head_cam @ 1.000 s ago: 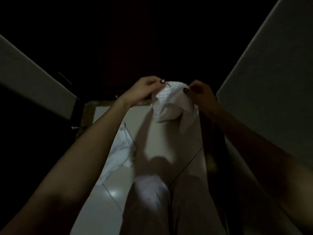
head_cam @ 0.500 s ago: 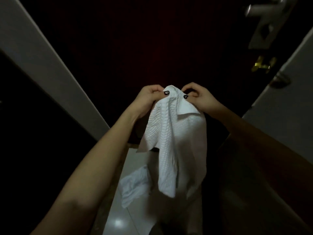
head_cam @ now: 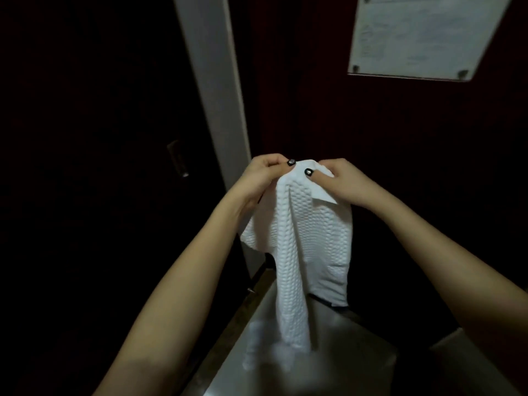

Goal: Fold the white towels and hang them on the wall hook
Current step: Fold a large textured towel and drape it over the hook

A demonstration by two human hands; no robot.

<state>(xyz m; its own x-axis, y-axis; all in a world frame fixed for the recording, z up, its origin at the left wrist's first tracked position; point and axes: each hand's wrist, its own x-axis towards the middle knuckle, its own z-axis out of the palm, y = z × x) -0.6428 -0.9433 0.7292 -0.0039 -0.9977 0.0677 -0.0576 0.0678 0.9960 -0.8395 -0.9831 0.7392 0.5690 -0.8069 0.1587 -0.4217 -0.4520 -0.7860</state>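
Both hands are up at the middle of the view, holding the white towel (head_cam: 310, 241) by its top edge. The left hand (head_cam: 264, 175) pinches the bunched top from the 9 o'clock side, thumb and curled fingers closed on the cloth, with a dark-painted thumbnail showing. The right hand (head_cam: 347, 185) pinches from 3 o'clock, thumb pressed on the flat hem and fingers curled behind. The 2 hands sit just beside each other, thumbs nearly meeting.

The towel hangs free below them toward 6 o'clock. It has a bumpy weave, 1 long fold down the middle and a shorter flap on the 3 o'clock side.

Beneath its lower end, a blurred white shape (head_cam: 257, 352) lies on the pale floor (head_cam: 357, 370), too smeared to tell what it is.

At 11 o'clock a white door frame (head_cam: 211, 81) runs up. At 1 o'clock a pale notice sheet (head_cam: 423, 35) is fixed to the dark door (head_cam: 314, 95).
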